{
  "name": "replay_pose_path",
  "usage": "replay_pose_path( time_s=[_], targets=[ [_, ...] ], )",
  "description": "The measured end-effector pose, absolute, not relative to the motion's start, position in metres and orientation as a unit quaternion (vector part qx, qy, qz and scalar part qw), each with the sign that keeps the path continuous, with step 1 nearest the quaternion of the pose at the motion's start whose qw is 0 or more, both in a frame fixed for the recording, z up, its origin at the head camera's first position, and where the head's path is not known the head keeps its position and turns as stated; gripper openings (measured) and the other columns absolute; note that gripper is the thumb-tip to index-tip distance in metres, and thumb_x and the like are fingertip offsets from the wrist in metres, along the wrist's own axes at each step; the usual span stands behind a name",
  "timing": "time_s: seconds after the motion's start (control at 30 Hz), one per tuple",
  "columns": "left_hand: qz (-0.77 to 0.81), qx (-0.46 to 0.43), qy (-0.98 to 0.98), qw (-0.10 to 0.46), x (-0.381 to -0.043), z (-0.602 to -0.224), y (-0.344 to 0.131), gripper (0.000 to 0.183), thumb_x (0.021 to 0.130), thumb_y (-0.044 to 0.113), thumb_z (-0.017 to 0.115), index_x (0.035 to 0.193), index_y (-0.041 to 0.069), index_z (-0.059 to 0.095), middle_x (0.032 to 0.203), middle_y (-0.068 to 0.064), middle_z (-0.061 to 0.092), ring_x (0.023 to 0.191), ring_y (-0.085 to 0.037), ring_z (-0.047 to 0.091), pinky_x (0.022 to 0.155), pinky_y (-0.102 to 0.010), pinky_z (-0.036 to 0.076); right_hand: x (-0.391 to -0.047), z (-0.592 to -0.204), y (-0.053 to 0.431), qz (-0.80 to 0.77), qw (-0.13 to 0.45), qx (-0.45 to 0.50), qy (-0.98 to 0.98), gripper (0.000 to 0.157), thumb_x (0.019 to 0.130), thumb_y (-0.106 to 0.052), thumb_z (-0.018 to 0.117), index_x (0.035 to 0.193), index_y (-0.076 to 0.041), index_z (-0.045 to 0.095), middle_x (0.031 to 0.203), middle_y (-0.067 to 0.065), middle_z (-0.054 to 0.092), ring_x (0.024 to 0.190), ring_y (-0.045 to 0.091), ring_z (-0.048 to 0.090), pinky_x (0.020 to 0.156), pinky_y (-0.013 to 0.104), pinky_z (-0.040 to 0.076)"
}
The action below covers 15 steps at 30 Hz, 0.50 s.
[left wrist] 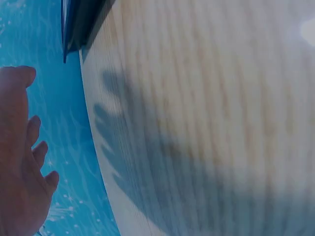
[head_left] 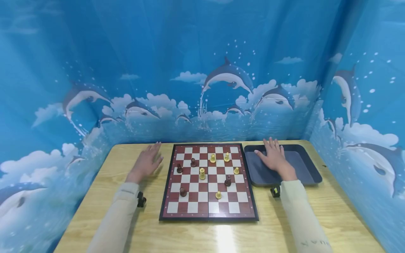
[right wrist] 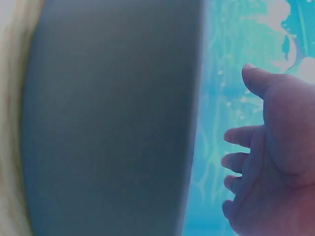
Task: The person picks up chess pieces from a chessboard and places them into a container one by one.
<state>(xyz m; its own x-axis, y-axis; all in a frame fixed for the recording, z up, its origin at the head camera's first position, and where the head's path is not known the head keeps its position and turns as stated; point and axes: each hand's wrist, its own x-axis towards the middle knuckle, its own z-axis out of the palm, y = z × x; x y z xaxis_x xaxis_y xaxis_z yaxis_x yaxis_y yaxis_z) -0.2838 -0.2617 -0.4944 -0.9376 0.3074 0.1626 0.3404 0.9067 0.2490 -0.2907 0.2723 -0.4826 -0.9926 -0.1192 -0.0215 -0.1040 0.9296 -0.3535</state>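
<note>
A chessboard with red and white squares and a black frame lies on the table. Several dark pieces stand on it, among them a dark knight at the lower left. Gold pieces share the board, including a tall gold king near the middle and a gold pawn lower down. My left hand hovers left of the board, fingers extended and holding nothing; its shadow falls on the wood in the left wrist view. Over the dark grey tray on the right, my right hand is spread with nothing in it.
The light wooden table extends around the board and tray. A blue dolphin-print curtain encloses its back and both sides. The tray stands close beside the board's right edge.
</note>
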Motion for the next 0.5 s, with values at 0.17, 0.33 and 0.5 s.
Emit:
replay_pose_path(
  time_s=[0.17,0.33,0.5],
  targets=[
    [-0.151,-0.185,-0.970,0.041,-0.272,-0.493,-0.253,0.064,0.098,0.050,0.034,0.150,0.015,0.018,0.153,-0.009,0.023,0.140,-0.036,0.017,0.112,-0.057,0.014,-0.277,-0.472,0.264,-0.205,0.026,-0.081,0.975,0.085,0.093,-0.061,0.035,0.149,-0.004,0.008,0.153,0.026,-0.002,0.138,0.045,-0.006,0.108,0.064,-0.005],
    [-0.149,-0.201,-0.968,0.016,-0.262,-0.496,-0.246,0.060,0.097,0.040,0.043,0.148,0.014,0.024,0.151,-0.011,0.028,0.138,-0.038,0.019,0.110,-0.059,0.015,-0.263,-0.461,0.248,-0.232,0.014,-0.115,0.966,0.081,0.094,-0.057,0.039,0.149,-0.003,0.014,0.153,0.025,0.010,0.139,0.045,0.003,0.108,0.064,0.000],
    [-0.154,-0.201,-0.967,-0.001,-0.251,-0.502,-0.243,0.059,0.097,0.039,0.045,0.147,0.012,0.029,0.149,-0.011,0.032,0.137,-0.039,0.024,0.109,-0.059,0.019,-0.248,-0.455,0.229,-0.266,0.023,-0.169,0.949,0.066,0.095,-0.041,0.049,0.143,0.002,0.032,0.148,0.026,0.024,0.137,0.047,0.012,0.107,0.066,0.006]
  ],
)
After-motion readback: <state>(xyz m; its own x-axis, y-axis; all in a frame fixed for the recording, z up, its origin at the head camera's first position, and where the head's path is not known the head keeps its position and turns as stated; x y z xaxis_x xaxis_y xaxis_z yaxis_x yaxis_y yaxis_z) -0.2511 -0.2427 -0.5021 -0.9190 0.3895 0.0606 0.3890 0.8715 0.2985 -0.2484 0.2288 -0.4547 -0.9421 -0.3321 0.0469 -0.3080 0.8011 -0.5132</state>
